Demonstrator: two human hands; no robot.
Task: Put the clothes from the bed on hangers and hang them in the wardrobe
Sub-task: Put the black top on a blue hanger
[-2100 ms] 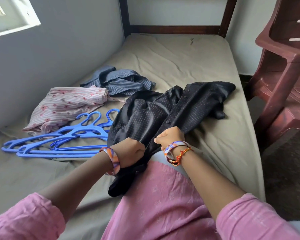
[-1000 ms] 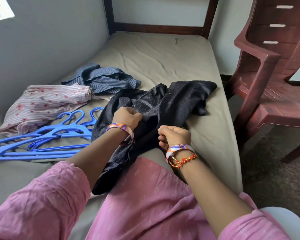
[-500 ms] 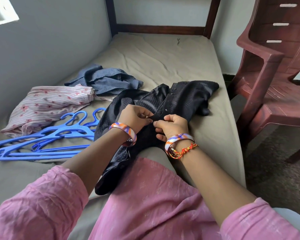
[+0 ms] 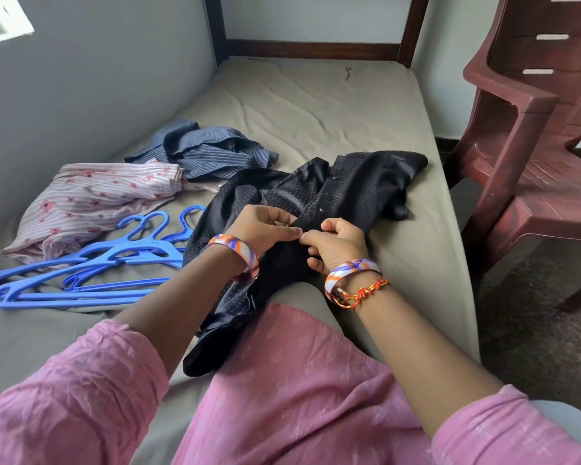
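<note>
From the head view, the dark shirt (image 4: 356,186) lies on the bed (image 4: 316,105), near the blue hangers (image 4: 91,266). The left hand (image 4: 265,226) and right hand (image 4: 336,243) both pinch its buttoned front edge, fingers curled, wrists close together. It seems wise to keep the edge flat and work one button at a time.

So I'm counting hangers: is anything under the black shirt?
The blue hangers run under the black shirt at its left edge. The bed lies beneath; anything else there is covered.

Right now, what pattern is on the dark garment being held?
Small pale dots on black satiny garment; head view.
</note>
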